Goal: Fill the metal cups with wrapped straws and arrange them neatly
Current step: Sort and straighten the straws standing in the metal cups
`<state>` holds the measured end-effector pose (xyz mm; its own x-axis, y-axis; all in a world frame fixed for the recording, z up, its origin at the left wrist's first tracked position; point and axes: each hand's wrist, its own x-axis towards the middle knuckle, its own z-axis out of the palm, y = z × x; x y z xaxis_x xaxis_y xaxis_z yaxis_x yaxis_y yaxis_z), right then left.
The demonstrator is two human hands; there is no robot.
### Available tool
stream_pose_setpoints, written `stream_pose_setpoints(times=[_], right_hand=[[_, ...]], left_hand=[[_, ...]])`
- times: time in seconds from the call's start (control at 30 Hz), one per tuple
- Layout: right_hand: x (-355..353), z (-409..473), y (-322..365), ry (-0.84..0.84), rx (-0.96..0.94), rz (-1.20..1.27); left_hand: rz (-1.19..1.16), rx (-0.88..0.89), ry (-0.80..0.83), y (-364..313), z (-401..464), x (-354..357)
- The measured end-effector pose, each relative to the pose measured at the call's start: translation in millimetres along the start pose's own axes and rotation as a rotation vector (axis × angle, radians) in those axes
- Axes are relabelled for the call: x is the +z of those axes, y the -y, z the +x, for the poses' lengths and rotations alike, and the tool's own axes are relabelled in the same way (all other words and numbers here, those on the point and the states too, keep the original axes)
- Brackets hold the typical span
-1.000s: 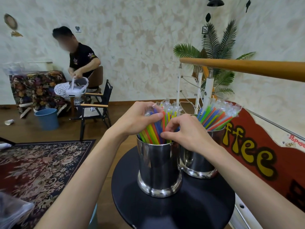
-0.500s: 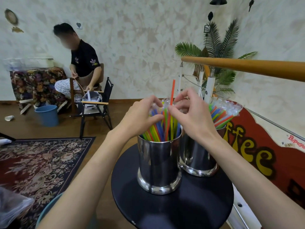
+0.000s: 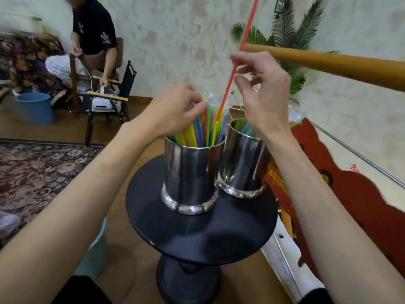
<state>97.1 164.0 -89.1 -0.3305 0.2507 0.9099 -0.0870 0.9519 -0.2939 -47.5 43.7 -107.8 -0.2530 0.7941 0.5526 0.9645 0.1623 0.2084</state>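
Two shiny metal cups stand side by side on a round black table (image 3: 219, 235). The near-left cup (image 3: 192, 172) is packed with coloured wrapped straws (image 3: 201, 132). The right cup (image 3: 243, 156) also holds straws, mostly hidden behind my right wrist. My right hand (image 3: 260, 93) pinches one orange straw (image 3: 232, 71) and holds it high, its lower tip just above the left cup's bundle. My left hand (image 3: 175, 113) holds the tops of the straws in the left cup with curled fingers.
A wooden handrail (image 3: 328, 62) crosses the upper right, close behind my right hand. A person (image 3: 94, 29) sits on a chair at the back left, near a blue bucket (image 3: 35, 108). A patterned rug (image 3: 32, 172) lies on the floor to the left. Behind the rail stands a palm plant (image 3: 291, 29).
My right hand has risen and pulled the orange straw up almost out of the left cup's bundle. My left hand stays on the straw tops. The camera has tilted downward.
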Motion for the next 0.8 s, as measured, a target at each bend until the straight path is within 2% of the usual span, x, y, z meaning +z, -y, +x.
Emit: stream_pose_setpoints(times=[0.2,0.4,0.57,0.67,0.73,0.8], right_hand=[[-6,3,-8,-0.109,0.096,0.109],[-2,5,1,-0.031,0.191,0.389],[5,-1,6,0.037,0.231,0.357],[11,-8,7,0.159,0.248,0.223],[16,-15,8,0.352,0.247,0.105],[22,-23,9,0.538,0.217,-0.033]], left_hand=[[-0.041,0.023,-0.055,0,0,1],[-0.128,-0.008,-0.123,3,-3,-2],[-0.252,-0.107,-0.19,0,-2,-8],[-0.42,-0.171,-0.284,-3,-1,-12],[-0.567,-0.172,-0.345,-4,-2,-16],[-0.615,-0.125,-0.358,-7,-3,-18]])
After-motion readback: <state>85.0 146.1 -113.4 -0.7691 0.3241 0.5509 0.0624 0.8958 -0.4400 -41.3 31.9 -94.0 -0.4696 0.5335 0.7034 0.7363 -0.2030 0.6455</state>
